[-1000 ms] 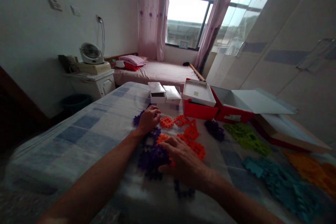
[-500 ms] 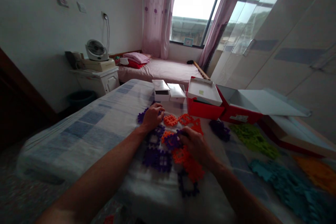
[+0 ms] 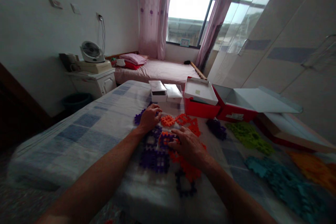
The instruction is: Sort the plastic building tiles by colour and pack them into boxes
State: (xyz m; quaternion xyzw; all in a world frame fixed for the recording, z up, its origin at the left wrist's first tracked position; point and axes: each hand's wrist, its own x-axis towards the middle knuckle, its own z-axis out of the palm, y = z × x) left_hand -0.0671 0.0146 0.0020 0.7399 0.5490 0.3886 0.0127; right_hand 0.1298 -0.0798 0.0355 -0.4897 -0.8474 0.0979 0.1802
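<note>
My left hand [image 3: 150,117] rests over purple interlocking plastic pieces [image 3: 138,118], its fingers loosely bent and apart, partly covering them. My right hand [image 3: 188,144] is open, fingers spread, the tips touching a purple lattice piece [image 3: 166,140] that lies over an orange one. Beneath and behind the right hand are orange interlocking pieces [image 3: 193,172]. An orange lattice piece [image 3: 167,120] lies between the hands, farther back. Nearer me are dark purple square pieces [image 3: 154,161] and a dark square frame piece [image 3: 186,184].
Two small white boxes [image 3: 158,96] and a red box [image 3: 201,107] stand behind the pieces. More open boxes [image 3: 236,112] are to the right. Purple [image 3: 216,128], green [image 3: 250,136], teal [image 3: 283,182] and orange-yellow piles [image 3: 312,166] lie on the checked bedsheet [image 3: 86,122].
My right hand has loosened from the purple lattice piece and spread its fingers; the piece has shifted slightly left. My left hand stays over the purple pieces. The whole view has shifted slightly.
</note>
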